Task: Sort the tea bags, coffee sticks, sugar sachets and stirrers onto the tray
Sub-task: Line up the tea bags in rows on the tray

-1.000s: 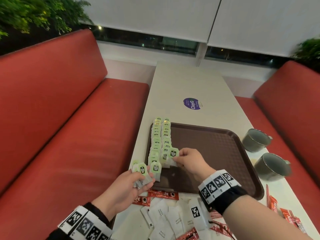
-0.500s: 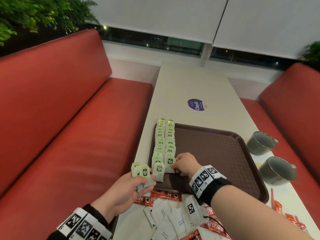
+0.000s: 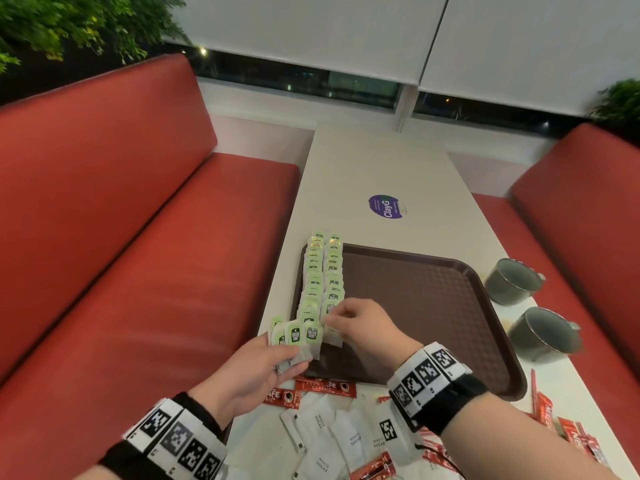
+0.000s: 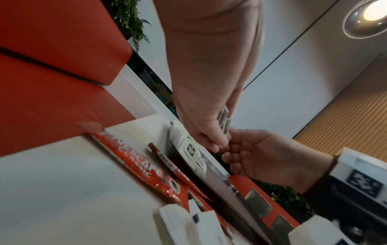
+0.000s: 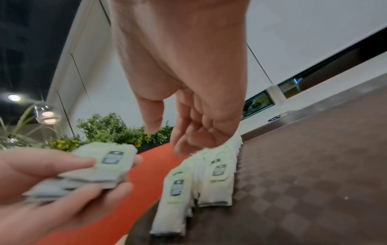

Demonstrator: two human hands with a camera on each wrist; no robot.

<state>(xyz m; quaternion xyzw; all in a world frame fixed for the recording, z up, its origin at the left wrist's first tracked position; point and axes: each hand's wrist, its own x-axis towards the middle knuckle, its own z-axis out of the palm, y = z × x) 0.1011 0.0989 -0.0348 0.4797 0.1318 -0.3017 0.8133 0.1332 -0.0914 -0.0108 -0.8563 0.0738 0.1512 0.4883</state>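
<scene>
The left hand [image 3: 254,367] holds a fanned bunch of tea bags [image 3: 297,336], fingers curled round them, just off the brown tray's [image 3: 433,306] near left corner. The right hand [image 3: 363,327], fingers bent, touches the nearest bag in two rows of tea bags [image 3: 323,271] along the tray's left edge. Sugar sachets [image 3: 322,431] and coffee sticks [image 3: 325,388] lie on the surface [image 3: 374,168].

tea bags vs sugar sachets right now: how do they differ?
Tea bags carry green tags; sugar sachets are plain white with printed text. Tea bags sit in two neat rows on the tray; sugar sachets lie loose on the table, off it. Both are small flat packets.
</scene>
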